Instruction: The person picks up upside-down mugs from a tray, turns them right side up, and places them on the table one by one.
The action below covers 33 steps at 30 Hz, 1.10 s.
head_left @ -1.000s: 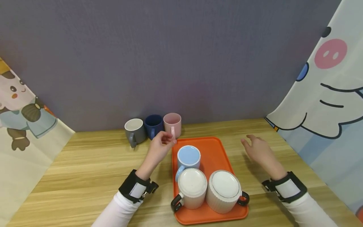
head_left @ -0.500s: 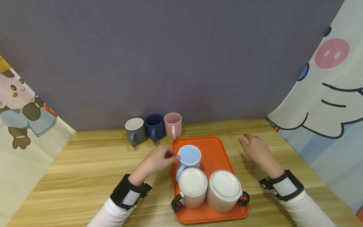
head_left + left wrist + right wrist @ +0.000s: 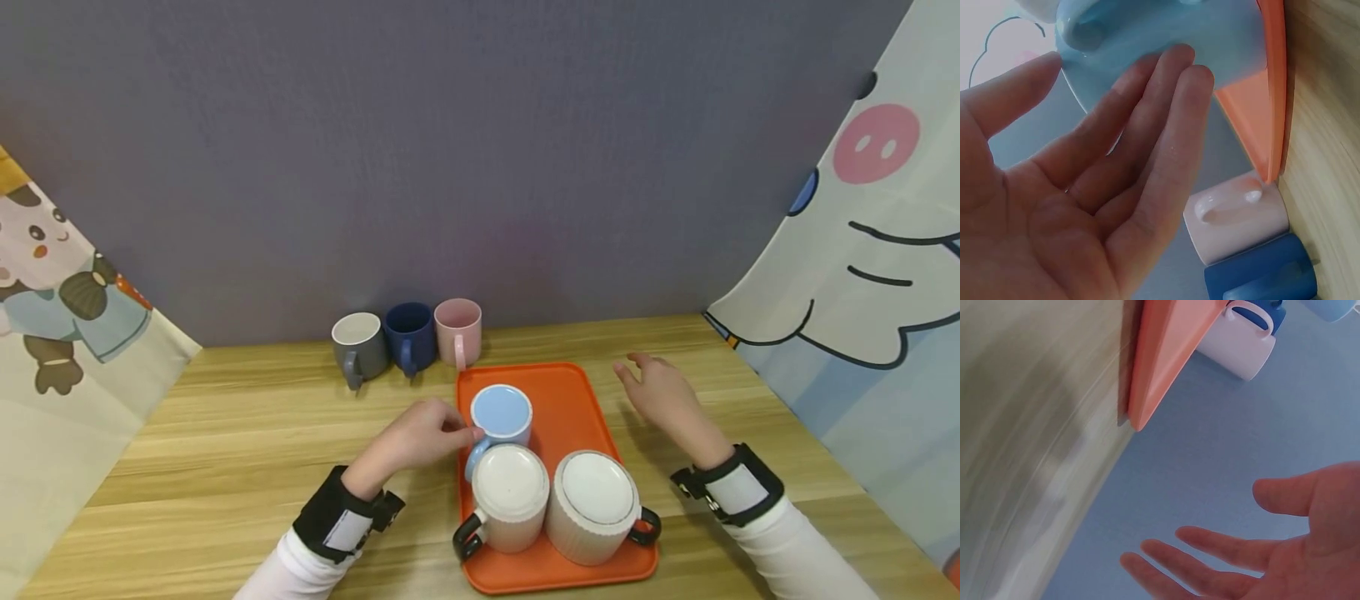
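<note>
My left hand (image 3: 425,433) is beside the upside-down light blue mug (image 3: 501,412), thumb near its handle. In the left wrist view its fingers (image 3: 1172,144) are loosely extended and its palm faces the mug (image 3: 1147,44); whether the fingertips touch it, I cannot tell. The mug sits on an orange tray (image 3: 558,383), just behind two upside-down cream mugs, a left one (image 3: 510,492) and a right one (image 3: 592,500), both with black handles. Right of the tray, my right hand (image 3: 663,400) hovers over the table with relaxed, spread fingers (image 3: 1210,569), holding nothing.
Three upright mugs stand in a row by the grey back panel (image 3: 480,167): grey (image 3: 362,354), dark blue (image 3: 410,340) and pink (image 3: 459,332). Their handles face me. The wooden table (image 3: 225,450) extends on both sides of the tray, with printed cloths beyond it.
My left hand has left the pink mug's handle and come back toward me, down to the light blue mug. My right hand has drifted slightly left. The mugs have not moved.
</note>
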Each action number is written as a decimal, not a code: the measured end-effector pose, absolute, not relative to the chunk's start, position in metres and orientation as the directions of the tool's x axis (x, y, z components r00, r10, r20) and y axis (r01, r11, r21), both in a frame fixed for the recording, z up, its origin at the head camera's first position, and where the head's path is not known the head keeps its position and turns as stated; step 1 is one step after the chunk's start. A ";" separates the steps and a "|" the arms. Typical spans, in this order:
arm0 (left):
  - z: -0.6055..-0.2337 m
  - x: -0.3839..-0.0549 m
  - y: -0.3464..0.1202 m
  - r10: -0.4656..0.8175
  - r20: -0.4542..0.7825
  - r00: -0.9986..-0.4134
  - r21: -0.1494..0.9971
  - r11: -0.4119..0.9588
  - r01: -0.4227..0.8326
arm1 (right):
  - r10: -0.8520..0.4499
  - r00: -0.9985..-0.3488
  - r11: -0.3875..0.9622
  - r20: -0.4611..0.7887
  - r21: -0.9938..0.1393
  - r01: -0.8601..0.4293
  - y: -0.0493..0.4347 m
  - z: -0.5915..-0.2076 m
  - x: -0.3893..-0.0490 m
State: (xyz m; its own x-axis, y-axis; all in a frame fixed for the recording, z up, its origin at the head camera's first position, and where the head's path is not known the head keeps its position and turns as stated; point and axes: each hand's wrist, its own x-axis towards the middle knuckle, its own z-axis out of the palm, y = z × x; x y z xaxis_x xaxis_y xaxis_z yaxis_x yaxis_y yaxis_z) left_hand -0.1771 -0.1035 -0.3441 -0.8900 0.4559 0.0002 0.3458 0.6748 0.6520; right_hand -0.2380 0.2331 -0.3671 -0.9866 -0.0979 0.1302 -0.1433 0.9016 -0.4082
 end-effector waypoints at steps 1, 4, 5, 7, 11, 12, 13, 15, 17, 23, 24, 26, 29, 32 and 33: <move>-0.344 -0.177 -0.103 0.454 -0.004 -0.891 0.653 0.676 0.341 | -0.100 -0.986 0.901 0.132 -0.409 -0.146 0.232 -0.367 -0.238; -0.344 -0.176 -0.102 0.442 -0.014 -0.897 0.653 0.683 0.326 | -0.110 -0.983 0.899 0.146 -0.408 -0.160 0.229 -0.367 -0.240; -0.344 -0.176 -0.101 0.440 -0.016 -0.898 0.653 0.685 0.323 | -0.113 -0.982 0.898 0.151 -0.407 -0.166 0.227 -0.367 -0.240; -0.345 -0.176 -0.101 0.441 -0.017 -0.897 0.655 0.683 0.323 | -0.120 -0.979 0.895 0.165 -0.409 -0.178 0.225 -0.367 -0.241; -0.345 -0.175 -0.100 0.461 -0.010 -0.888 0.662 0.668 0.340 | -0.130 -0.975 0.890 0.179 -0.412 -0.194 0.219 -0.366 -0.242; -0.346 -0.175 -0.099 0.465 -0.008 -0.885 0.664 0.665 0.343 | -0.133 -0.975 0.888 0.177 -0.415 -0.196 0.218 -0.365 -0.242; -0.347 -0.175 -0.099 0.469 -0.005 -0.883 0.664 0.662 0.348 | -0.136 -0.975 0.887 0.176 -0.417 -0.199 0.216 -0.365 -0.242; -0.348 -0.174 -0.098 0.464 -0.006 -0.886 0.669 0.660 0.341 | -0.142 -0.975 0.884 0.170 -0.422 -0.202 0.213 -0.365 -0.242; -0.349 -0.174 -0.097 0.454 -0.008 -0.891 0.674 0.661 0.331 | -0.151 -0.974 0.880 0.170 -0.426 -0.210 0.210 -0.364 -0.243; -0.350 -0.174 -0.095 0.440 -0.009 -0.898 0.698 0.646 0.309 | -0.160 -0.970 0.877 0.180 -0.426 -0.224 0.202 -0.361 -0.245; -0.350 -0.174 -0.094 0.440 -0.009 -0.898 0.703 0.641 0.308 | -0.159 -0.971 0.875 0.178 -0.430 -0.222 0.201 -0.360 -0.245; -0.351 -0.174 -0.094 0.441 -0.013 -0.898 0.713 0.633 0.301 | -0.160 -0.971 0.871 0.180 -0.438 -0.224 0.198 -0.359 -0.246; -0.352 -0.175 -0.093 0.435 -0.020 -0.900 0.728 0.623 0.286 | -0.167 -0.968 0.863 0.188 -0.446 -0.236 0.193 -0.359 -0.247; -0.352 -0.175 -0.093 0.426 -0.034 -0.904 0.742 0.616 0.262 | -0.175 -0.963 0.859 0.206 -0.446 -0.252 0.189 -0.358 -0.248; -0.353 -0.175 -0.093 0.422 -0.040 -0.906 0.748 0.613 0.253 | -0.176 -0.962 0.859 0.209 -0.445 -0.254 0.187 -0.358 -0.249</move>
State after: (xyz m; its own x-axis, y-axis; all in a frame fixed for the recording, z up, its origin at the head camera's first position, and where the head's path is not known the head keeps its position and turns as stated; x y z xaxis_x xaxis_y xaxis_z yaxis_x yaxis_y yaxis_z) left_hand -0.1753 -0.0932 -0.3526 -0.9056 0.4224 -0.0397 0.2534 0.6135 0.7479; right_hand -0.2488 0.1873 -0.3581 -0.9619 -0.1759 0.2093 -0.2538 0.8589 -0.4448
